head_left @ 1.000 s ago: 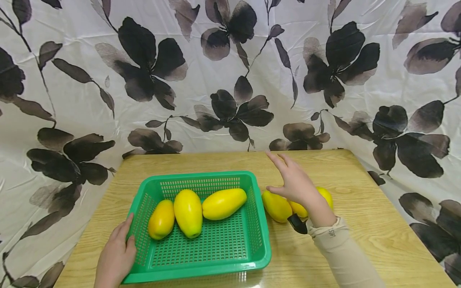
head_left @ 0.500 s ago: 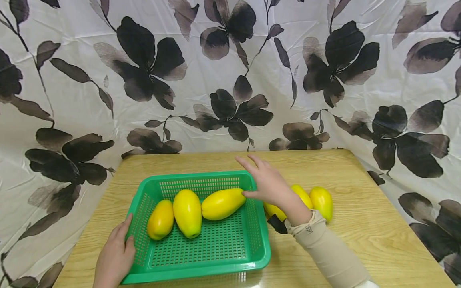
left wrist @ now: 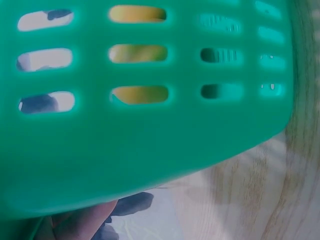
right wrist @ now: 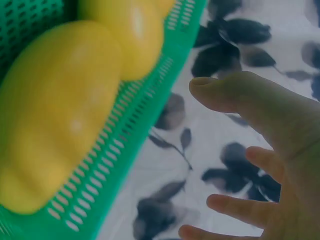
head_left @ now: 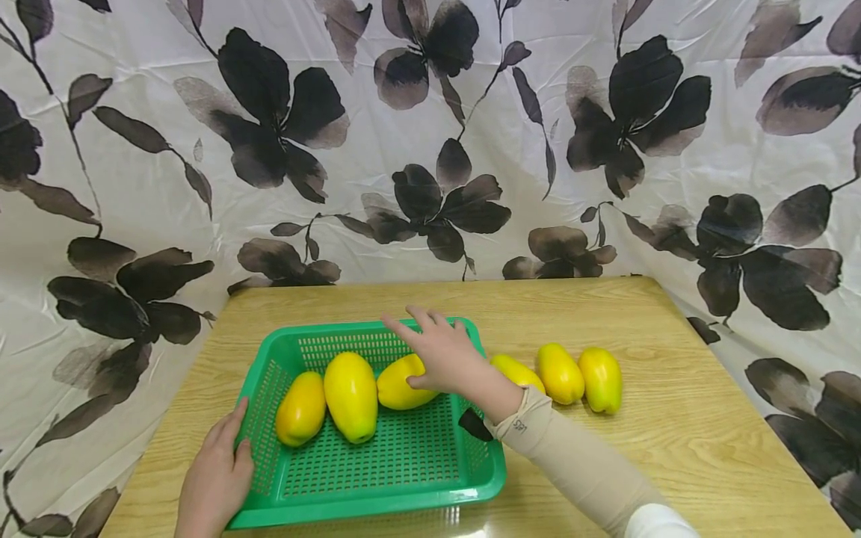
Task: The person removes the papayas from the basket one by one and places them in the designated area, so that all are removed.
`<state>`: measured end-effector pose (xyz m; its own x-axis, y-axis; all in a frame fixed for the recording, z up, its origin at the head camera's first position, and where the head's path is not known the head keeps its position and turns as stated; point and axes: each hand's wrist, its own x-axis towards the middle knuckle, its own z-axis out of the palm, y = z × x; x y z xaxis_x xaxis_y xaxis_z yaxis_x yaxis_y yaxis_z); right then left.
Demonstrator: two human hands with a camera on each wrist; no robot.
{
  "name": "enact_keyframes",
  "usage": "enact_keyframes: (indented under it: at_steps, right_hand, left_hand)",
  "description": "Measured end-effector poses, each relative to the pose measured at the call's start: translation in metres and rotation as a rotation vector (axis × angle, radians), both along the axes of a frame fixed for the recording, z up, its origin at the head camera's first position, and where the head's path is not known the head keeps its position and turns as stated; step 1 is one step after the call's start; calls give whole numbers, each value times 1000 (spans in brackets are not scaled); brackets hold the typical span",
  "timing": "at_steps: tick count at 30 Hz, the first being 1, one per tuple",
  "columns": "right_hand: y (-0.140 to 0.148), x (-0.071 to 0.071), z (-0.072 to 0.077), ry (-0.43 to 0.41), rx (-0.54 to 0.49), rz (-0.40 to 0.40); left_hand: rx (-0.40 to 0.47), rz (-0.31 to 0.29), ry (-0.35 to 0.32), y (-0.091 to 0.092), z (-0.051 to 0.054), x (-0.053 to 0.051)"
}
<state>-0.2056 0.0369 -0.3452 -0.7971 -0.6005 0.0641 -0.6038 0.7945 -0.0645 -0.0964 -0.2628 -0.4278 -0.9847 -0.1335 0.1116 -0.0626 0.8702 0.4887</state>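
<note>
A green plastic basket [head_left: 377, 482] with slotted walls stands on the wooden table. Inside lie three yellow, papaya-like fruits: an orange-tinged one [head_left: 300, 409] at the left, a larger one [head_left: 350, 397] in the middle, and one on its side [head_left: 398, 382] at the right. My left hand [head_left: 217, 474] grips the basket's left rim; in the left wrist view, part of the hand [left wrist: 85, 220] shows past the edge. My right hand [head_left: 445, 357], fingers spread and holding nothing, is over the right fruit and hides part of it. The right wrist view shows a gap between hand and fruits.
Right of the basket, three more yellow fruits lie on the table [head_left: 673, 448]: one partly behind my forearm [head_left: 516, 371], one beside it [head_left: 560, 373], and a greenish-ended one [head_left: 601, 379]. A floral cloth [head_left: 430, 112] hangs behind and at both sides.
My right hand has moved left, from above the loose fruits to over the basket's right part, uncovering the fruits on the table. The left hand and the basket have stayed put.
</note>
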Motion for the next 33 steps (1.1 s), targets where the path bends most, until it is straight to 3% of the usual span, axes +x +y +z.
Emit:
enact_keyframes:
  at_steps: [16,22,33]
  right_hand:
    - [-27,-7,-50,-105,198,-38]
    - [-30,-12,-58,-134,196,-58]
    - [-33,-18,-70,-194,290,-61]
  left_hand:
    - [15,-5,-30,1,2,0]
    - [14,-7,-45,0,3,-1]
    - [13,2,-9,2,2,1]
